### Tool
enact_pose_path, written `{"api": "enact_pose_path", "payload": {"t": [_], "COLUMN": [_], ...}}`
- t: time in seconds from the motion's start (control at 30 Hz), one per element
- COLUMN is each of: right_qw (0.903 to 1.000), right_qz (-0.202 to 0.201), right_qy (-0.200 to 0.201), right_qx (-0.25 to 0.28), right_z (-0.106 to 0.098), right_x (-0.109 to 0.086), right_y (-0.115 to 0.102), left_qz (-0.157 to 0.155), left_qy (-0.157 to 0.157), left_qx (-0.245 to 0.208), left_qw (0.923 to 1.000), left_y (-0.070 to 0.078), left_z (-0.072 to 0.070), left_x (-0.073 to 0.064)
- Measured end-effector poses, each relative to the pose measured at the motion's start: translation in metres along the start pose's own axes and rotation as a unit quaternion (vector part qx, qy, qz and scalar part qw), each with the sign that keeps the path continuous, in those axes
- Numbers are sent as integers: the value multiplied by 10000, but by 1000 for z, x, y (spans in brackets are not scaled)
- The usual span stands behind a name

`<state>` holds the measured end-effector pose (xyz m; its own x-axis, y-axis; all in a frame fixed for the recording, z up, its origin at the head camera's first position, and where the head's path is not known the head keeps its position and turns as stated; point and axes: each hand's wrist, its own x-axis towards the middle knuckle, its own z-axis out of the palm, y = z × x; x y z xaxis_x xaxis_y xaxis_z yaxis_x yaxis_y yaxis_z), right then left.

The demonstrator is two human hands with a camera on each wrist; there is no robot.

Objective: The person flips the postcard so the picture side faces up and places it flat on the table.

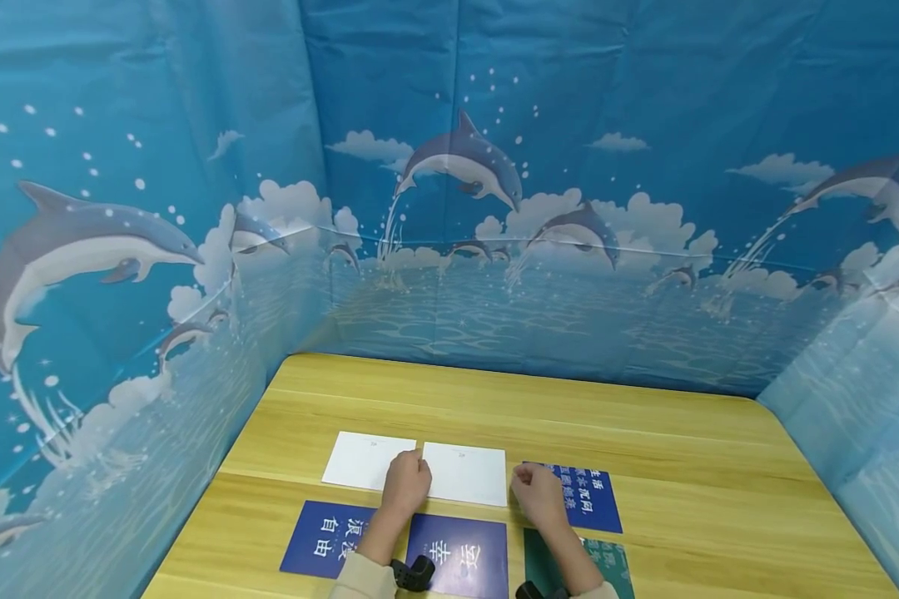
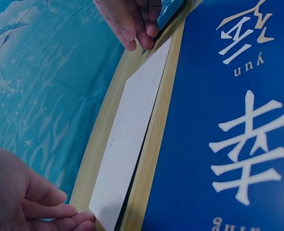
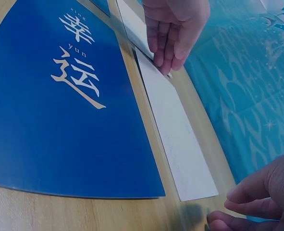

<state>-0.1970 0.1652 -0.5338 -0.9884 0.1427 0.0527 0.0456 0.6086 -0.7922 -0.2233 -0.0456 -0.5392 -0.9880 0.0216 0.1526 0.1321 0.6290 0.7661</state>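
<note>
My left hand (image 1: 408, 479) is at the left edge of a white card (image 1: 466, 476) with small faint print. In the left wrist view, the fingertips (image 2: 84, 219) meet the card's near corner. On the other side, my right hand (image 1: 538, 492) is just beyond the card's right edge, overlapping a blue card (image 1: 599, 502) with white characters. Its thumb and fingertips (image 3: 235, 195) are apart in the right wrist view. Nearer me lies a larger dark blue card (image 1: 457, 574) with white characters.
Another white card (image 1: 355, 460) lies to the left. A blue card (image 1: 315, 537) sits at the near left, a green card (image 1: 614, 566) under the right forearm. Black devices (image 1: 414, 574) are worn at the wrists. The wooden table (image 1: 689, 449) meets a dolphin-printed curtain (image 1: 569, 316) behind.
</note>
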Motion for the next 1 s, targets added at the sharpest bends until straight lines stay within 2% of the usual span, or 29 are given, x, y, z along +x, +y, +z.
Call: {"api": "enact_pose_path", "payload": {"t": [0.2, 0.4, 0.5, 0.73, 1.0], "right_qw": [9999, 9993, 9990, 9986, 9983], "right_qz": [24, 305, 375, 420, 365], "right_qy": [102, 166, 205, 214, 218], "right_qx": [45, 113, 122, 225, 394], "right_z": [3, 6, 7, 8, 6], "right_x": [1, 2, 3, 4, 2], "right_y": [-3, -4, -3, -1, 1], "left_qz": [102, -14, 28, 337, 367], "left_qy": [10, 53, 133, 239, 629], "left_qx": [43, -26, -27, 139, -145], "left_qw": [9999, 10000, 9999, 9991, 9972], "left_y": [1, 3, 2, 1, -2], "left_z": [3, 5, 6, 6, 8], "left_x": [0, 1, 1, 0, 1]}}
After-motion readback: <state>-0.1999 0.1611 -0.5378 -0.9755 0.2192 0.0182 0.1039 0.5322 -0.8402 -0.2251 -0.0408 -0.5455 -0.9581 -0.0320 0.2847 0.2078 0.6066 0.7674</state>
